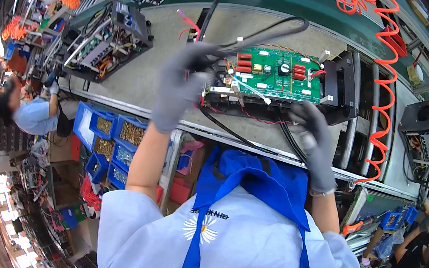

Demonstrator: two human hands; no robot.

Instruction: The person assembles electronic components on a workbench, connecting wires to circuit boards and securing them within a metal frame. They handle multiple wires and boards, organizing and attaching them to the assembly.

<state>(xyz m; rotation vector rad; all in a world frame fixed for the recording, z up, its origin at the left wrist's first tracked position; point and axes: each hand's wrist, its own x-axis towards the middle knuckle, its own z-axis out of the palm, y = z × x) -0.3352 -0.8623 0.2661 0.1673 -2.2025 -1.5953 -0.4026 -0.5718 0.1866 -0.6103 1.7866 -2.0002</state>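
- The unit (279, 88) (an open black chassis with a green board (277, 77) on top) rests on the grey worktop (142, 71), directly ahead of the person.
- Left hand (180, 84), gloved in grey, is closed at the unit's left end, where a black cable (262, 30) loops up and over; whether it grips the cable or the chassis corner cannot be told.
- Right hand (313, 138), also gloved, is narrowly curled against the unit's near edge on the right, fingers touching the chassis beside black leads that hang over the worktop edge.
- Handling judgement: the chassis looks rigid and fairly heavy, so both hands are called for.
- Take hold by the black frame at the two ends or along the lower edge, never by the board.
- The board looks fragile: red and black parts stand proud of it, and thin red wires run along its edges.
- The cable is soft and springy; it will not carry the unit and may snag.
- Gloves should give fair grip on the frame.
- Nearby: blue bins (118, 133) of small parts below the worktop, a second open unit (111, 41) far left, a red coiled hose (386, 91) to the right.
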